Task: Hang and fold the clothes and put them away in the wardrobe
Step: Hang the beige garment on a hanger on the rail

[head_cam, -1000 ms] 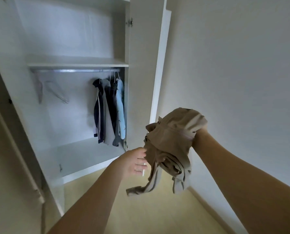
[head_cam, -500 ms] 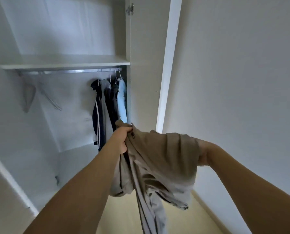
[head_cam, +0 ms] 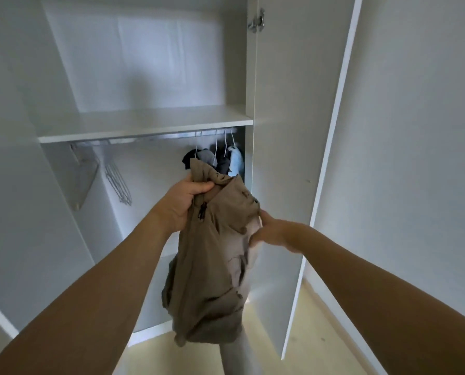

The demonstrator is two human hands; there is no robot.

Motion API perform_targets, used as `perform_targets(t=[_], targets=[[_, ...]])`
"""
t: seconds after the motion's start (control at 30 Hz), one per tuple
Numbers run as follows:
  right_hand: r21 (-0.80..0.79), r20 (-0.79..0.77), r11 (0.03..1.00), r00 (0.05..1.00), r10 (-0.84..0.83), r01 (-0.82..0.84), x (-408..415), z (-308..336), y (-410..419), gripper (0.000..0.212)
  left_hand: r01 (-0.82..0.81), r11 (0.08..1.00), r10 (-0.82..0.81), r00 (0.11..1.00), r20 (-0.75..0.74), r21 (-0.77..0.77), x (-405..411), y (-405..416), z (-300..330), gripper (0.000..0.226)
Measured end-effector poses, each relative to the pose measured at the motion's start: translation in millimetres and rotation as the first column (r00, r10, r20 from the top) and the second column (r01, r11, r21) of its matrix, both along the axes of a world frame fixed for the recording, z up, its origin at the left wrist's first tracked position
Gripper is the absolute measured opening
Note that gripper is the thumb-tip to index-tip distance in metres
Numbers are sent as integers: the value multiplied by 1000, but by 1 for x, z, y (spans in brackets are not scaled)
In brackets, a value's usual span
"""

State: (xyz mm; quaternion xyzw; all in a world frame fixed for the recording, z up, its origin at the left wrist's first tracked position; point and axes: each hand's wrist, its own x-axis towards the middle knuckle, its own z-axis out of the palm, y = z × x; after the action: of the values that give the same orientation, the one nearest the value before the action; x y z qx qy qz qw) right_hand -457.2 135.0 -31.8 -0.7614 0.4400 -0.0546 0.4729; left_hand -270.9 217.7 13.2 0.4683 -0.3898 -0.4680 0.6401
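The left hand [head_cam: 184,201] is fisted around the bunched top of a tan jacket [head_cam: 215,255]. The right hand [head_cam: 273,231] pinches its right edge, fingertips hidden in the fabric. The jacket hangs crumpled before the open wardrobe [head_cam: 144,123], covering the lower parts of the hung clothes [head_cam: 226,159] on the rail [head_cam: 150,136]. Empty hangers [head_cam: 117,182] hang at the left.
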Motion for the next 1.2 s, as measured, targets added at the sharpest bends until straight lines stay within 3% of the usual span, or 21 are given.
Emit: perform_targets(t=[0.07, 0.13, 0.2, 0.37, 0.47, 0.6, 0.7, 0.83, 0.87, 0.93, 1.03, 1.2], targets=[[-25, 228, 994, 968, -101, 110, 37, -3, -29, 102, -7, 999, 8, 1000, 11, -36, 28, -19, 2, 21], [-4, 244, 998, 968, -65, 68, 71, -10, -50, 115, -7, 999, 8, 1000, 20, -54, 51, -35, 3, 22], [-5, 194, 1000, 981, -10, 12, 109, -18, -76, 115, 3, 999, 0, 998, 58, -52, 83, -55, 6, 23], [-1, 334, 1000, 942, 8, -8, 168, -13, -132, 37, -48, 998, 55, 935, 349, -30, 150, -93, 2, 19], [-86, 365, 994, 930, -38, 74, 199, -18, -157, 24, -241, 970, 224, 830, 511, -33, 189, -115, -17, 17], [-267, 316, 945, 944, -101, 190, 241, -27, -189, 13, -400, 916, 285, 644, 710, -5, 218, -138, -53, 17], [-98, 421, 967, 890, -174, 235, 267, -26, -208, 30, -505, 863, 334, 586, 738, 9, 227, -148, -77, 14], [164, 413, 984, 901, -129, 66, 291, -27, -228, 51, -513, 855, 361, 689, 629, 71, 228, -168, -87, 26], [238, 383, 971, 915, -123, 31, 297, -29, -236, 49, -522, 847, 359, 696, 622, 95, 230, -173, -86, 28], [428, 336, 903, 935, -116, -42, 307, -30, -247, 26, -546, 829, 353, 676, 647, 118, 236, -184, -85, 32], [590, 322, 802, 938, -124, -97, 327, -40, -265, 59, -576, 810, 360, 640, 679, 113, 248, -190, -88, 33], [596, 288, 803, 937, -196, -15, 366, -46, -277, 20, -638, 766, 423, 592, 686, 79, 278, -199, -104, 35]])
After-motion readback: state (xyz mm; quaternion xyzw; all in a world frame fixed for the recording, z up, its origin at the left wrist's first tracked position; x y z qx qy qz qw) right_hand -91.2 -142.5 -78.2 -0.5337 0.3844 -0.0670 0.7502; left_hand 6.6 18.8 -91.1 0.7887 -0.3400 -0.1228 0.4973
